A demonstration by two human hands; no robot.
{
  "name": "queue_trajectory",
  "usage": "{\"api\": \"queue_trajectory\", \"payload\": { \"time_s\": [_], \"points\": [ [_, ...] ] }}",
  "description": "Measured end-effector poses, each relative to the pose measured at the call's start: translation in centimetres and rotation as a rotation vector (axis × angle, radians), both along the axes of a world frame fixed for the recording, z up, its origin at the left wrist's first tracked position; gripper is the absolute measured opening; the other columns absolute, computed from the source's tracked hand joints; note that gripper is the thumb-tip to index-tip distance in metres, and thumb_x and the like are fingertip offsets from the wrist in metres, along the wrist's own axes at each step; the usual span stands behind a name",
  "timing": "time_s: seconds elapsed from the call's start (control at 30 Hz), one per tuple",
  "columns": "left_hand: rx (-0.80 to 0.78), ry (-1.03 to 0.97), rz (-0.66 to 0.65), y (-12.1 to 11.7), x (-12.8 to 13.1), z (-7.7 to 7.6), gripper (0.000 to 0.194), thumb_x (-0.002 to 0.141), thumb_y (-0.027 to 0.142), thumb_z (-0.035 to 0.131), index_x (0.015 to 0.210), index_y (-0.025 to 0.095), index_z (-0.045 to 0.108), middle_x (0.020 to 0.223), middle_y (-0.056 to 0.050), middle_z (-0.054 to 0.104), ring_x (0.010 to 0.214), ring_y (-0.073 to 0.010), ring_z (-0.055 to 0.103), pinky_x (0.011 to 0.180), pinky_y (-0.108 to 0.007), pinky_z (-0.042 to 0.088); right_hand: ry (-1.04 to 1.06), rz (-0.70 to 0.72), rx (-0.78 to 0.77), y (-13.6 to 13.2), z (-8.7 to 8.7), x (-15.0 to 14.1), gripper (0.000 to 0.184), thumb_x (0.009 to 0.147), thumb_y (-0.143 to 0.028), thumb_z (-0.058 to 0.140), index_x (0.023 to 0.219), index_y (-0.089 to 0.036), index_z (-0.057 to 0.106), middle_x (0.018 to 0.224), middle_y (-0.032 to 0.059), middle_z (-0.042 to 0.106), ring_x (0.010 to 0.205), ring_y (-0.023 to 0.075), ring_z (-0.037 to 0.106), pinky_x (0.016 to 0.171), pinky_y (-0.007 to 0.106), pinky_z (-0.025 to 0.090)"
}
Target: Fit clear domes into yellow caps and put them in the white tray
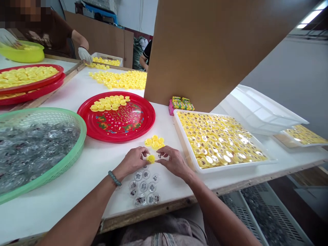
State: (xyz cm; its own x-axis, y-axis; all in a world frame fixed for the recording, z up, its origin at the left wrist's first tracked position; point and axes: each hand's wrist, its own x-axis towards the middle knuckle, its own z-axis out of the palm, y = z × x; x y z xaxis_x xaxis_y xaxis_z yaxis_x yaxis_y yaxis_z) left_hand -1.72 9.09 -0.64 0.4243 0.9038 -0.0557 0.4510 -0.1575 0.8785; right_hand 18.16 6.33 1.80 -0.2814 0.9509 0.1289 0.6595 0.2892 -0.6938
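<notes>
Yellow cap (151, 159) pinched narrow, L hand (133, 158); R hand (174, 161) at printed clear disc (159, 156), can't tell if gripped. Loose discs (143, 186) nearby on table (102, 184), more caps (112, 103) on red tray (115, 139). White tray (230, 167) looks nr full of paired pcs (217, 136); caps + discs left, est.

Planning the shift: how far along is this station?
Looks done: white tray filled with yellow pieces bearing printed discs. In hand: yellow piece at left hand, right hand close by. Apparently left: clear discs in front, loose yellow caps beyond, more in centre red tray and green basket.
</notes>
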Motion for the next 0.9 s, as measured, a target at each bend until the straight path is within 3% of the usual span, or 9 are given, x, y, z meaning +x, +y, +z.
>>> {"api": "queue_trajectory", "payload": {
  "time_s": [0.13,0.33,0.53,0.67,0.9],
  "points": [
    [0.044,0.006,-0.075,0.2,0.4,-1.2,0.021,0.067,0.016,0.059,0.085,0.019,0.067,0.077,-0.001,0.061,0.064,-0.0157,0.052,0.058,-0.025,0.038,-0.077,0.105,-0.004,1.0,-1.0,0.3,0.027,0.067,-0.011,0.071,0.092,-0.019,0.066,0.084,0.0021,0.065,0.073,0.0131,0.058,0.065,0.023,0.043],
    [0.001,-0.095,-0.111,0.4,0.7,-1.2,0.024,0.069,0.02,0.055,0.088,0.02,0.07,0.081,-0.003,0.065,0.069,-0.0182,0.056,0.062,-0.025,0.041,-0.1,0.19,-0.001,1.7,-0.8,-0.2,0.025,0.069,-0.008,0.068,0.091,-0.021,0.07,0.083,0.0015,0.066,0.074,0.0129,0.059,0.068,0.022,0.042],
    [-0.128,-0.136,-0.001,0.7,1.1,-1.8,0.028,0.066,0.019,0.051,0.084,0.019,0.072,0.071,-0.002,0.066,0.062,-0.0178,0.056,0.059,-0.026,0.041,-0.114,0.26,-0.02,1.9,-0.5,-0.2,0.025,0.07,-0.009,0.069,0.091,-0.022,0.07,0.082,0.0016,0.068,0.076,0.0139,0.062,0.069,0.023,0.043],
    [-0.188,-0.151,0.045,0.6,1.2,-2.2,0.027,0.066,0.018,0.053,0.085,0.019,0.072,0.061,-0.001,0.064,0.058,-0.0171,0.056,0.056,-0.025,0.042,-0.202,0.259,0.004,1.7,-0.7,-0.3,0.021,0.071,-0.009,0.068,0.089,-0.021,0.07,0.084,0.0027,0.067,0.079,0.0146,0.062,0.07,0.022,0.042],
    [-0.419,-0.351,0.08,0.4,1.9,-2.5,0.021,0.063,0.028,0.069,0.079,0.014,0.068,0.067,-0.004,0.065,0.062,-0.0172,0.06,0.059,-0.026,0.048,-0.3,0.212,-0.035,1.6,-0.4,-0.9,0.013,0.069,-0.006,0.068,0.075,-0.018,0.07,0.075,0.0015,0.065,0.069,0.0117,0.059,0.062,0.02,0.039]
  ]
}}
